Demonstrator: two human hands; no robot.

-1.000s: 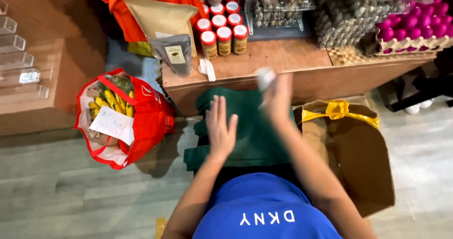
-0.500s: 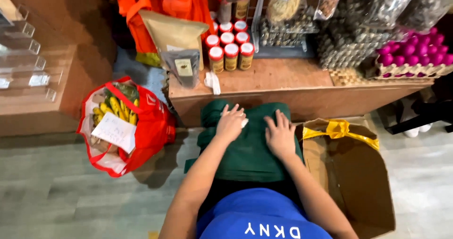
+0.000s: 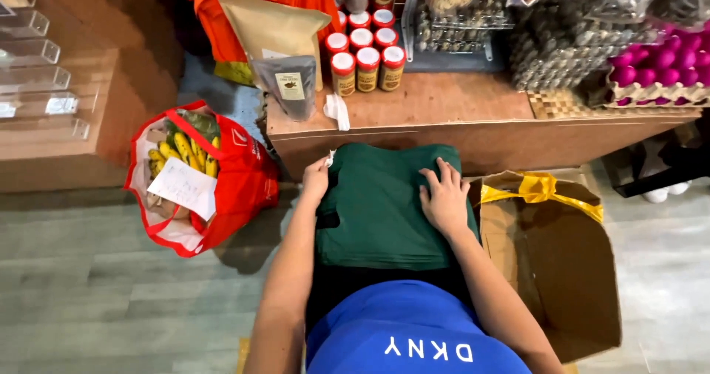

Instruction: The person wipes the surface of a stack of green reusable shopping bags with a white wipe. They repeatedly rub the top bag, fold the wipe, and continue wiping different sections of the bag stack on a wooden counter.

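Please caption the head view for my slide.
Both hands, left and right, rest on a folded green cloth beside a cardboard box.

**Quick count of what's down here**

Seven red-lidded jars (image 3: pixel 361 55) on the wooden counter (image 3: pixel 458 104), one red bag (image 3: pixel 229 182) of bananas (image 3: pixel 181 152) (too bunched to count), one open cardboard box (image 3: pixel 562 270), one green fabric stack (image 3: pixel 388 204), two hands (image 3: pixel 444 200).

Even indoor light, sharp, edges distorted
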